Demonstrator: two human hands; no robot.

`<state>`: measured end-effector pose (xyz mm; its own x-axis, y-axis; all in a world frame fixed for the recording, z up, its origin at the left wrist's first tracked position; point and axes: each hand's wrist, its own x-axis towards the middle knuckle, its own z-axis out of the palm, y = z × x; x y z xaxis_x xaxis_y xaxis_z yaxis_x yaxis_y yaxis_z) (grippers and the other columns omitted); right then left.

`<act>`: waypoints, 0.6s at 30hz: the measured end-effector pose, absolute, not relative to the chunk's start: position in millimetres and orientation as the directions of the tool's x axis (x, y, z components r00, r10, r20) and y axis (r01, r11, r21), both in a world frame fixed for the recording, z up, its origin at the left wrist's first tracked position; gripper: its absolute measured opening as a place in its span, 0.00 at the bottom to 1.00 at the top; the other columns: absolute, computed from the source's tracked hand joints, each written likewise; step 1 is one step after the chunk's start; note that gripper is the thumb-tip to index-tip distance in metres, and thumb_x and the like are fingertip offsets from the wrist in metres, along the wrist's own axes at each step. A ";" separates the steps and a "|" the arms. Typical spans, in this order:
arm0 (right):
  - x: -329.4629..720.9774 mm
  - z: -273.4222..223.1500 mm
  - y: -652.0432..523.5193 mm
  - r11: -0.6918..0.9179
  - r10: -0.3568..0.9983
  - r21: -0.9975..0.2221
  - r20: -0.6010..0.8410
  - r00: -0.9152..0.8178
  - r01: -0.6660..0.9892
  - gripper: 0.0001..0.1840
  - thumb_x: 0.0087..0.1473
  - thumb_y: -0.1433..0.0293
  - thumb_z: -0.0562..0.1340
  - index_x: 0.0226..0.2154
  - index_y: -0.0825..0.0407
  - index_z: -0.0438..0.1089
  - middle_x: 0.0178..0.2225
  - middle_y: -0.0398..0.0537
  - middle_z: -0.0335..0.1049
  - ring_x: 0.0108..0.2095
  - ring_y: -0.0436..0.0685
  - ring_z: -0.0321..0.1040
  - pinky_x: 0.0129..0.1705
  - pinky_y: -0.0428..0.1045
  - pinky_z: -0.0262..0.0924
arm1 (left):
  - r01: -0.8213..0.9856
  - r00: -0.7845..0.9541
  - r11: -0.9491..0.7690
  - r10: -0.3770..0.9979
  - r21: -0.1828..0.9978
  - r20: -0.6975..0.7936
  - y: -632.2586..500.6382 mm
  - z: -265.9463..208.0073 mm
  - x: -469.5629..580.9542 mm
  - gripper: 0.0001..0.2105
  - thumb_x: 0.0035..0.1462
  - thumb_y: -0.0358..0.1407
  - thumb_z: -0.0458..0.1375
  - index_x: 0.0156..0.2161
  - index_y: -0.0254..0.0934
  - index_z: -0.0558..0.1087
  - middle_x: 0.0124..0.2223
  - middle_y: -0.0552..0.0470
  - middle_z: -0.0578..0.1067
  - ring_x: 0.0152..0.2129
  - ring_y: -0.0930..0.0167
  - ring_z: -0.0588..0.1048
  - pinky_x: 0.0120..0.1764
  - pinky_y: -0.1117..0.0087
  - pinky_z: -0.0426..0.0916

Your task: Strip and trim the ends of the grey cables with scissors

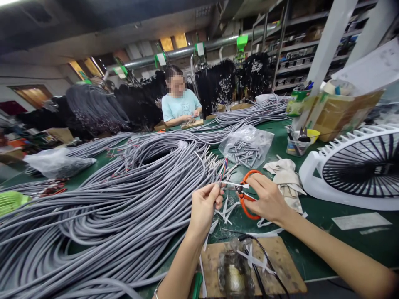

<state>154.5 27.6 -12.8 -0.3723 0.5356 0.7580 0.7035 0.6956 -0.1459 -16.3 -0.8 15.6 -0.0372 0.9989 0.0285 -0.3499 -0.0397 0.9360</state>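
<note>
My right hand [266, 197] has its fingers in the orange handles of a pair of scissors [251, 211], whose blades point left toward my other hand. Between thumb and fingers, my left hand [207, 201] pinches the end of a grey cable [220, 185]; coloured wires [225, 164] show just above it. The blades reach the cable end, but whether they touch it I cannot tell. White strips [227, 211] of scrap lie under the scissors. Left of my hands, a large heap of coiled grey cables [124, 207] spreads across the green table [314, 249].
A wooden board [280, 257] with a taped metal device and black cords lies in front. At right stand a white fan [358, 170], cloth gloves [286, 182] and a tool tub [297, 145]. A bag of grey pieces [246, 145] lies beyond; a co-worker [181, 104] sits opposite.
</note>
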 end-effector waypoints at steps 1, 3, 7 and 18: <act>153.0 -12.4 26.5 0.689 0.542 -0.150 0.756 -0.366 0.709 0.08 0.44 0.73 0.57 0.32 0.55 0.64 0.31 0.52 0.66 0.33 0.57 0.62 0.36 0.49 0.58 | -0.318 -0.046 -0.057 0.998 0.946 0.044 -1.5 13.8 -14.7 0.12 0.45 0.37 0.62 0.31 0.26 0.74 0.22 0.53 0.68 0.13 0.83 0.59 0.15 0.81 0.51; 151.3 -10.6 24.5 0.668 0.572 -0.153 0.732 -0.371 0.728 0.06 0.45 0.73 0.57 0.30 0.54 0.63 0.29 0.51 0.65 0.31 0.56 0.62 0.35 0.48 0.57 | -0.244 -0.056 -0.091 0.995 0.966 0.079 -3.5 10.7 -12.1 0.12 0.47 0.37 0.60 0.33 0.27 0.74 0.22 0.53 0.68 0.13 0.82 0.60 0.15 0.80 0.54; 150.3 -8.4 20.8 0.649 0.627 -0.170 0.671 -0.396 0.741 0.01 0.46 0.74 0.56 0.25 0.53 0.62 0.25 0.47 0.62 0.27 0.53 0.60 0.30 0.47 0.55 | -0.074 -0.075 -0.175 0.983 0.982 0.169 -9.6 10.3 -10.0 0.12 0.50 0.37 0.57 0.36 0.28 0.75 0.21 0.53 0.69 0.13 0.80 0.62 0.16 0.78 0.57; 156.1 -17.1 17.1 0.669 0.600 -0.144 0.684 -0.415 0.729 0.06 0.49 0.71 0.57 0.23 0.54 0.64 0.22 0.46 0.63 0.23 0.50 0.59 0.25 0.45 0.50 | 0.006 -0.112 -0.237 0.965 0.971 0.237 -12.9 14.6 -8.2 0.09 0.49 0.36 0.59 0.30 0.29 0.75 0.19 0.54 0.68 0.12 0.79 0.63 0.15 0.78 0.58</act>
<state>156.1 17.1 -17.1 -0.4154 0.5999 0.6838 0.7289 0.6692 -0.1443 -8.2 -12.9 14.6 -0.1115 0.9652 0.2366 0.0061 -0.2375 0.9714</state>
